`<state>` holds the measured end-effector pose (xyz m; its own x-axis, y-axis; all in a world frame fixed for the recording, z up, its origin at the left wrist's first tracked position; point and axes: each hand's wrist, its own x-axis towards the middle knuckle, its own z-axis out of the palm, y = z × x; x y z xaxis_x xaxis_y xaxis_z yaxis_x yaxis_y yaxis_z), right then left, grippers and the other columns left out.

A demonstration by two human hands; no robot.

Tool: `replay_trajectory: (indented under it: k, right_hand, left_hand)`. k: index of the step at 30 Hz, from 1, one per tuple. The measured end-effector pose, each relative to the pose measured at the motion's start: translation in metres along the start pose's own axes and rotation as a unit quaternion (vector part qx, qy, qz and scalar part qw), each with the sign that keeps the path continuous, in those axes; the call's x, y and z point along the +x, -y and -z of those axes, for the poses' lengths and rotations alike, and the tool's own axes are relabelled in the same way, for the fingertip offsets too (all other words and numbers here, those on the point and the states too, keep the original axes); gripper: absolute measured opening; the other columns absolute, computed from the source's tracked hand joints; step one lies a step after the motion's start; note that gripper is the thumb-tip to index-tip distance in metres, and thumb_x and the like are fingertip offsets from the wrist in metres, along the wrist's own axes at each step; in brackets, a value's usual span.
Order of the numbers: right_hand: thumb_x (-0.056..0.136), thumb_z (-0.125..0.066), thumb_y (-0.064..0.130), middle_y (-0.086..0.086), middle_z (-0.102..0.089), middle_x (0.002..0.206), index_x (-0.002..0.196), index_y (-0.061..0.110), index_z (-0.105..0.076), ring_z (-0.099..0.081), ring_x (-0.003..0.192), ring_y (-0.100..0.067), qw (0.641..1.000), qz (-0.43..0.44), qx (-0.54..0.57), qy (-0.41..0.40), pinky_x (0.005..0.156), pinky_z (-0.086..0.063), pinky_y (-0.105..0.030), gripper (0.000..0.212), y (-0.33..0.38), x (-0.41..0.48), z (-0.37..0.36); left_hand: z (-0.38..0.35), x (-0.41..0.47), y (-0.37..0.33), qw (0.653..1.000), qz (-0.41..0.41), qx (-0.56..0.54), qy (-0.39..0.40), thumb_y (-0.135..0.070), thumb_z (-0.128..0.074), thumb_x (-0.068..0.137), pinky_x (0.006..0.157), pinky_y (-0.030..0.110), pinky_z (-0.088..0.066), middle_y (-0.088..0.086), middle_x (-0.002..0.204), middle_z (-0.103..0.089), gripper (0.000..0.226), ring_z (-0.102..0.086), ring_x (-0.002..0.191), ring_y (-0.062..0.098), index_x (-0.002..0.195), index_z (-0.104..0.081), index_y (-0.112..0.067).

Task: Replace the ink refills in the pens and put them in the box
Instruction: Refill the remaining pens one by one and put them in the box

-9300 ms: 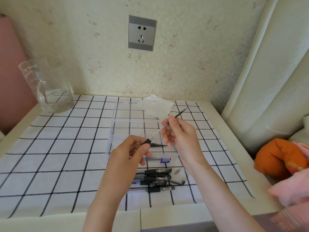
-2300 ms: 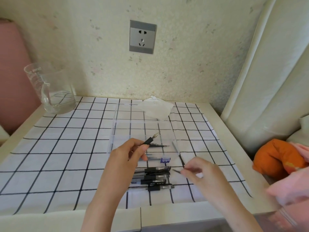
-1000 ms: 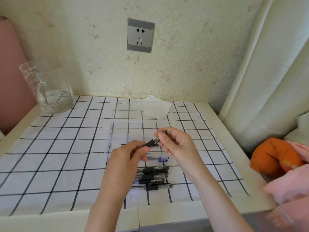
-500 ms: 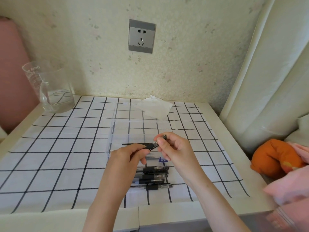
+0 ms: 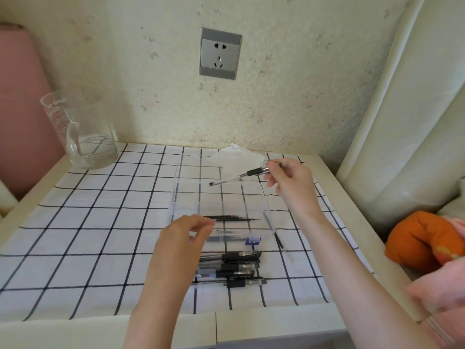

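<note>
Right hand (image 5: 289,181): we see it raised over the far right corner of the box, thumb and fingertips pinching one pen just beyond its black grip.
Pen (image 5: 240,176): held in the air, slanted, with its tip end up by the right hand and its tail end lower to the left, above the far part of the box. We cannot tell if it touches the rim.
Left hand (image 5: 187,235): low at the near left corner of the box, fingers loosely curved and thumb close to the forefinger. We see nothing held between them.
Box (image 5: 267,212): clear plastic and open, lying on the checked cloth (image 5: 75,222) in the middle of the tabletop (image 5: 334,187).
Refills (image 5: 234,218): a few thin black ones lie side by side inside the box, near its front.
Loose refill (image 5: 279,242): lying on the cloth just right of the box's near corner.
Other pens (image 5: 235,267): a small pile on the cloth, just in front of the box.
Tissue (image 5: 241,159): crumpled and white, behind the box.
Glass jug (image 5: 80,132): at the far left corner, with a little water in it.
</note>
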<state>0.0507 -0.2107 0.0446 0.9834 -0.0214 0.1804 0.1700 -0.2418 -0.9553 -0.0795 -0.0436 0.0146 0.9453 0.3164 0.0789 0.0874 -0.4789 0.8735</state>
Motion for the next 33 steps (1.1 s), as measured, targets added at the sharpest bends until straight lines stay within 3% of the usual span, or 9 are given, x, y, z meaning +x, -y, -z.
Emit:
replay_trajectory:
  k: [4, 6, 11, 15, 18, 22, 26, 30, 33]
  right_hand:
    - [0.093, -0.054, 0.013, -0.002, -0.064, 0.072, 0.092, 0.009, -0.063, -0.055, 0.050, 0.001, 0.998, -0.012, -0.039, 0.056, 0.046, -0.038, -0.006, 0.009, -0.010, 0.001, -0.027]
    - [0.093, -0.055, 0.010, -0.001, -0.065, 0.071, 0.092, 0.008, -0.064, -0.057, 0.050, 0.005, 0.995, -0.006, -0.057, 0.078, 0.052, -0.042, -0.008, 0.009, -0.014, 0.001, -0.034]
    - [0.091, -0.060, 0.014, 0.003, -0.068, 0.094, 0.102, 0.012, -0.071, -0.061, 0.087, -0.007, 0.981, 0.013, -0.142, 0.128, 0.081, -0.044, -0.021, 0.016, -0.023, -0.002, -0.041]
    - [0.093, -0.055, 0.009, 0.002, -0.065, 0.108, 0.109, 0.014, -0.070, -0.050, 0.075, 0.004, 0.977, 0.028, -0.182, 0.105, 0.069, -0.037, -0.003, 0.022, -0.025, -0.006, -0.037]
    - [0.092, -0.055, 0.008, 0.005, -0.067, 0.105, 0.102, 0.015, -0.072, -0.053, 0.079, 0.005, 0.981, 0.041, -0.166, 0.095, 0.068, -0.036, 0.003, 0.021, -0.020, -0.015, -0.031]
    - [0.091, -0.057, 0.010, 0.010, -0.069, 0.093, 0.096, 0.018, -0.072, -0.057, 0.081, 0.001, 0.986, 0.047, -0.121, 0.104, 0.072, -0.040, -0.002, 0.018, -0.011, -0.037, -0.020]
    - [0.091, -0.056, 0.010, 0.011, -0.069, 0.082, 0.098, 0.019, -0.072, -0.057, 0.073, 0.007, 0.982, 0.046, -0.130, 0.129, 0.069, -0.039, -0.004, 0.019, -0.011, -0.061, -0.009]
    - [0.090, -0.059, 0.014, 0.015, -0.063, 0.082, 0.101, 0.025, -0.071, -0.056, 0.071, -0.001, 0.963, 0.048, -0.211, 0.161, 0.069, -0.045, -0.014, 0.019, -0.023, -0.081, 0.003]
    - [0.088, -0.063, 0.016, 0.017, -0.058, 0.080, 0.109, 0.030, -0.068, -0.054, 0.070, -0.009, 0.946, 0.084, -0.270, 0.158, 0.072, -0.048, -0.021, 0.026, -0.031, -0.095, 0.008]
  left_hand:
    - [-0.002, 0.000, -0.005, 0.999, -0.031, -0.009, 0.010, -0.017, -0.057, 0.090, 0.065, 0.004, -0.039, -0.020, 0.087, -0.061, 0.017, -0.054, 0.083, -0.004, 0.087, -0.067, -0.031]
    - [-0.004, 0.000, -0.005, 0.999, -0.031, 0.001, 0.033, -0.018, -0.058, 0.089, 0.064, 0.001, -0.039, -0.020, 0.088, -0.062, 0.017, -0.054, 0.079, -0.007, 0.087, -0.068, -0.031]
    - [-0.009, 0.001, -0.002, 0.997, -0.028, 0.029, 0.058, -0.021, -0.059, 0.089, 0.065, 0.004, -0.038, -0.021, 0.087, -0.064, 0.015, -0.054, 0.079, -0.009, 0.087, -0.070, -0.031]
    - [-0.011, -0.002, 0.002, 0.994, -0.028, 0.067, 0.082, -0.021, -0.059, 0.089, 0.069, 0.004, -0.038, -0.021, 0.087, -0.063, 0.017, -0.054, 0.079, -0.008, 0.091, -0.069, -0.034]
    - [-0.013, -0.002, 0.006, 0.992, -0.022, 0.083, 0.097, -0.019, -0.060, 0.088, 0.069, 0.001, -0.036, -0.020, 0.088, -0.063, 0.018, -0.054, 0.081, -0.007, 0.097, -0.068, -0.032]
    - [-0.018, -0.002, 0.008, 0.985, -0.010, 0.112, 0.134, -0.019, -0.062, 0.087, 0.070, 0.006, -0.038, -0.013, 0.101, -0.066, 0.022, -0.058, 0.090, 0.000, 0.106, -0.067, -0.027]
    - [-0.025, -0.002, 0.006, 0.978, -0.011, 0.153, 0.144, -0.021, -0.059, 0.089, 0.087, 0.017, -0.045, -0.010, 0.111, -0.065, 0.025, -0.060, 0.102, 0.005, 0.113, -0.065, -0.026]
    - [-0.031, -0.001, 0.007, 0.971, -0.014, 0.189, 0.147, -0.021, -0.056, 0.091, 0.092, 0.030, -0.047, -0.006, 0.111, -0.060, 0.025, -0.057, 0.105, 0.011, 0.113, -0.065, -0.026]
    - [-0.033, 0.003, 0.007, 0.956, -0.029, 0.239, 0.169, -0.025, -0.051, 0.093, 0.090, 0.025, -0.045, -0.005, 0.114, -0.057, 0.027, -0.055, 0.106, 0.012, 0.117, -0.064, -0.029]
